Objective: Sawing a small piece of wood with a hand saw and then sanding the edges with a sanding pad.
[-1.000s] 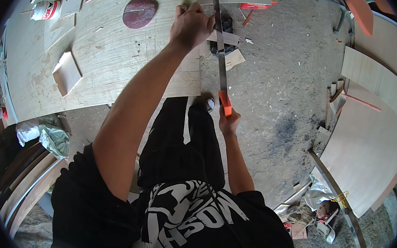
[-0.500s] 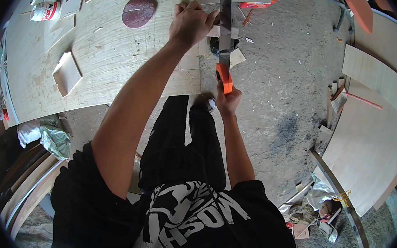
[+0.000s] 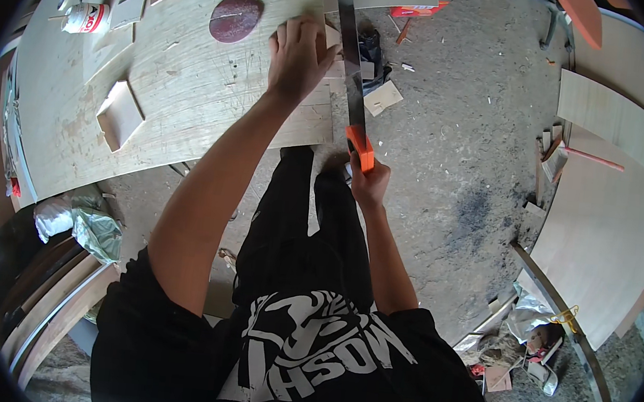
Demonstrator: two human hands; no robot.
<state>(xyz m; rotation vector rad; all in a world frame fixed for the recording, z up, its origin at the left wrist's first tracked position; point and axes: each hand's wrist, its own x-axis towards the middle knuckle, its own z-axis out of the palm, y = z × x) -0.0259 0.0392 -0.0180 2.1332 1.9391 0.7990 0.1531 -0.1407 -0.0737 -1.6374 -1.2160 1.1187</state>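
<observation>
One handsaw (image 3: 352, 70) is held out over a workshop floor (image 3: 452, 113), its orange handle (image 3: 366, 155) wrapped by the fingers of the right hand (image 3: 370, 184), which is placed just off the near right corner of a wooden worktable (image 3: 185, 105). Beyond the grip, the blade (image 3: 354, 100) is pointed ahead, its long axis tipped slightly to the left, so that it is carried close along the worktable's right edge; whether that edge is touched by the teeth cannot be told from overhead. Farther out, the left hand (image 3: 296, 59) is set palm down at the worktable's right side, its fingers bent and its thumb spread toward the blade; whether anything is pinched beneath cannot be made out. The blade's forward stretch is neighboured most closely by that left hand, while the handle is gripped by the right alone. To the blade's right, a pale wood offcut (image 3: 383, 98) is seen on the floor, with a crumpled black plastic bag (image 3: 377, 53) past it. Left of the bent fingers, a maroon disc (image 3: 236, 19) is laid flat on the worktable, and a white container (image 3: 87, 18) is placed farther left.
</observation>
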